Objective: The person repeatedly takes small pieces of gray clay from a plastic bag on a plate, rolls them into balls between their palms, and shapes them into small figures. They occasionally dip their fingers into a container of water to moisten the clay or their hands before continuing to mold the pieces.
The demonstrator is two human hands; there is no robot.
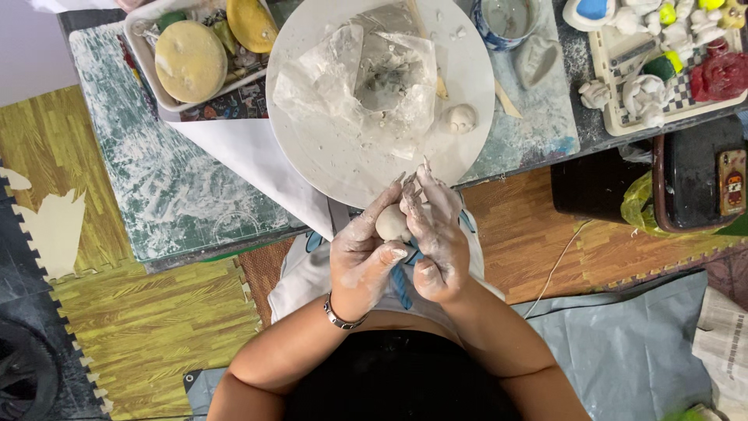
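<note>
The clay ball (pixel 392 222) sits cupped between both palms just off the near edge of the round white board (pixel 312 148), left hand (pixel 360 261) curled under it, right hand (pixel 436 242) closing over it, fingers pointing toward the board

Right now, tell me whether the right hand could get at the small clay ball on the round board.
Probably yes. The right hand is cupped with the left hand around a clay lump, so it must let go first. The small clay ball lies uncovered near the round board edge, just ahead.
</note>
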